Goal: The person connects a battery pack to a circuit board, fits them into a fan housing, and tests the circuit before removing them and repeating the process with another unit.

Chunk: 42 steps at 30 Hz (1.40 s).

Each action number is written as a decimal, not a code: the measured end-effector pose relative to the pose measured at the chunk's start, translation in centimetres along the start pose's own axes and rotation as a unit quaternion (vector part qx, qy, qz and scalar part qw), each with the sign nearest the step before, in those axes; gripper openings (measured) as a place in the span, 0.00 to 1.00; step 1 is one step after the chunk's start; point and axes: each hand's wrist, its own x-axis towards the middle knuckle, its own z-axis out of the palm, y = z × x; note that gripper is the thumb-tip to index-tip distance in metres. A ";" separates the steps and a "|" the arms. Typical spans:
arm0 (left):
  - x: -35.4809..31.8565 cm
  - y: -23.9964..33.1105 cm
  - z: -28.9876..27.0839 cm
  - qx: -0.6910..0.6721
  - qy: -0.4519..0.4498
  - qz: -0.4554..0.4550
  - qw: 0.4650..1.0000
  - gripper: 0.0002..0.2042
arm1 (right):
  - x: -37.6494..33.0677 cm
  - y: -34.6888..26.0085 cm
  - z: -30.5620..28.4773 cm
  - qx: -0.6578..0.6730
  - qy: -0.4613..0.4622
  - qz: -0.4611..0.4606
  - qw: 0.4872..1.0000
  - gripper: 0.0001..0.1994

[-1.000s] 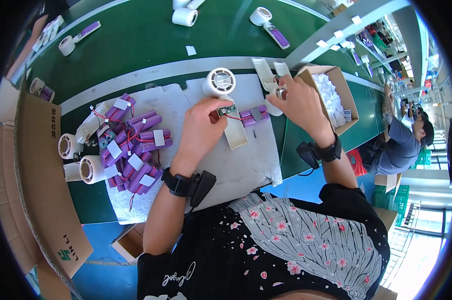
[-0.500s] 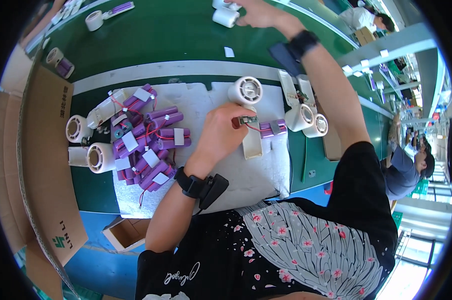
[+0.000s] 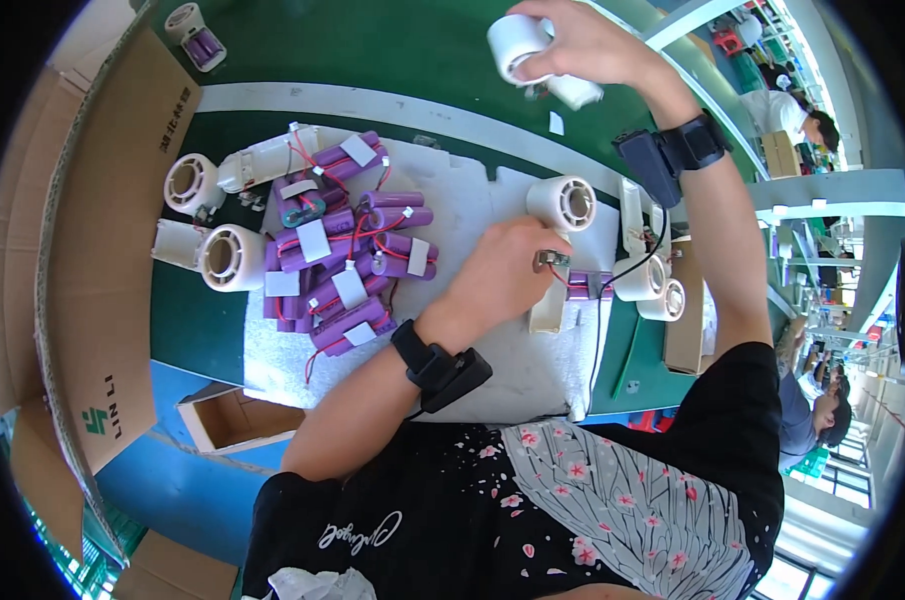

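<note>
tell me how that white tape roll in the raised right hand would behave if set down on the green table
The white tape roll held in the right hand looks like a round, hollow spool, so it is probably light. Set on its curved side on the smooth green table, it would likely roll; on a flat end it should sit steady. It looks stiff enough to hold its shape.

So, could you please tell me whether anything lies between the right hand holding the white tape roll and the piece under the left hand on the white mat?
Nothing visible blocks the way. The right hand holds a white tape roll over the green table. Between it and the left hand another white roll lies on the mat, just beside the line rather than across it.
</note>
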 end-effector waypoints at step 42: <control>0.7 0.5 0.0 0.027 -0.034 -0.052 0.998 0.14 | -23.2 -1.7 15.4 0.130 0.151 0.100 0.975 0.29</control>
